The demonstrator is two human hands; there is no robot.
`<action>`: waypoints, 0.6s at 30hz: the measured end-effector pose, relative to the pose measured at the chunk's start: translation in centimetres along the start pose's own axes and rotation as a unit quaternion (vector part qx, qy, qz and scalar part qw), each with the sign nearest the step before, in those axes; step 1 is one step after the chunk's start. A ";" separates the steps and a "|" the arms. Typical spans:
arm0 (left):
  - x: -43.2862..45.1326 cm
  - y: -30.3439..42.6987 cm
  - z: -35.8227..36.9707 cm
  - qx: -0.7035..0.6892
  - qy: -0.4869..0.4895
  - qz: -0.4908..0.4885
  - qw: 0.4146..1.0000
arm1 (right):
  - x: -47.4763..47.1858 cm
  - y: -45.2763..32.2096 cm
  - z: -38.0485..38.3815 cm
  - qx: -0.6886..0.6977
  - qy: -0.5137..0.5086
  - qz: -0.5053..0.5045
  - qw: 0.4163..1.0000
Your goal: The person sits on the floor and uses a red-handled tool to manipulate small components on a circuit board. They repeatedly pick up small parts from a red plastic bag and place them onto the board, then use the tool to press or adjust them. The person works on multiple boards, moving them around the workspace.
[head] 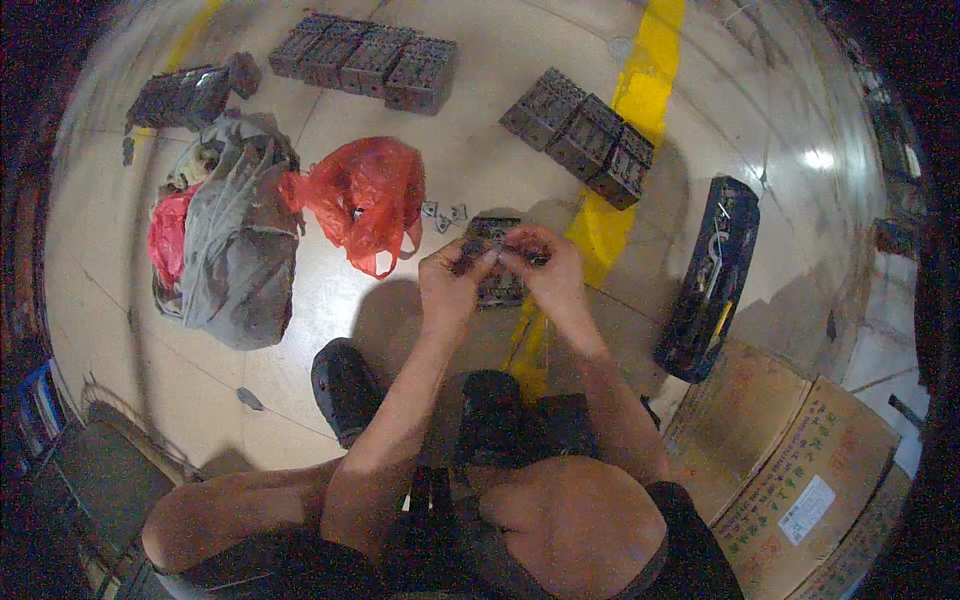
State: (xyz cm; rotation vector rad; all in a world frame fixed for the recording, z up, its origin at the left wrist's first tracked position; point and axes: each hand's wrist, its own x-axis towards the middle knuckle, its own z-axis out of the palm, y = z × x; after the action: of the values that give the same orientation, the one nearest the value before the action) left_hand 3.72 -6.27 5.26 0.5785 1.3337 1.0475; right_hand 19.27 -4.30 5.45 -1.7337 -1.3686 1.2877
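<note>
My left hand point(448, 276) and my right hand point(550, 271) meet above a dark, slotted metal block point(501, 291) on the floor. Between the pinched fingertips of both hands is a small part point(496, 250), mostly hidden and too blurred to name. The fingers cover the middle of the block; its far and near ends show. Just left of it lie a few small pale metal pieces point(442, 219). Beside these is a red plastic bag point(375, 195) with its handles towards me.
Several similar dark blocks point(360, 56) stand in a row at the back left, and three more blocks point(581, 139) near the yellow floor stripe point(649, 67). A grey bag point(240, 247) sits left. To the right are a black tool tray point(709, 277) and flattened cardboard point(780, 457).
</note>
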 end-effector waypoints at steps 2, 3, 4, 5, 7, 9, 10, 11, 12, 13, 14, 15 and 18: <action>-0.1 -0.6 -0.1 -0.009 -0.011 -0.001 1.000 | 0.5 1.4 -0.4 0.014 -0.015 0.034 0.999; 0.1 -1.0 -0.3 0.101 0.016 0.036 0.994 | 0.9 2.3 -0.8 0.019 0.003 0.045 0.999; 0.3 -1.4 -0.5 0.178 0.031 0.081 0.980 | 1.5 3.1 -1.3 0.026 0.020 0.067 0.997; 0.5 -1.8 -0.8 0.251 0.045 0.127 0.958 | 2.1 4.0 -1.9 0.027 0.039 0.104 0.993; 0.9 -2.7 -1.2 0.368 0.059 0.209 0.904 | 3.3 5.5 -2.6 -0.013 0.009 0.085 0.996; 1.4 -3.5 -1.1 0.433 0.051 0.277 0.856 | 4.4 6.6 -2.3 -0.053 -0.012 0.071 0.996; 1.6 -3.9 -0.9 0.442 0.038 0.303 0.843 | 4.8 7.1 -1.8 -0.070 -0.021 0.059 0.996; 1.8 -4.2 -0.8 0.451 0.027 0.331 0.829 | 5.1 7.4 -1.4 -0.094 -0.041 0.064 0.993; 2.0 -4.4 -0.6 0.460 0.021 0.321 0.828 | 5.1 7.8 -1.3 -0.047 -0.031 0.039 0.998; 2.2 -4.6 -0.5 0.468 0.014 0.312 0.827 | 5.2 8.1 -1.3 -0.006 -0.031 0.030 0.999; 2.3 -4.7 -0.4 0.476 0.006 0.302 0.826 | 5.1 8.5 -1.5 0.014 -0.022 0.053 0.998; 2.5 -4.8 -0.4 0.472 -0.003 0.298 0.830 | 4.9 8.9 -2.2 0.031 -0.001 0.067 0.997; 2.9 -4.7 -1.3 0.468 -0.025 0.284 0.836 | 4.2 10.4 -5.8 0.042 0.082 0.146 0.985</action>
State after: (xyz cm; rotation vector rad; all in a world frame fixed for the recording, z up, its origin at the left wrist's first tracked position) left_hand 3.52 -6.15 -0.40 1.8145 1.6338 0.7485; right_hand 28.69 -2.87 -2.87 -1.9861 -0.9796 1.3002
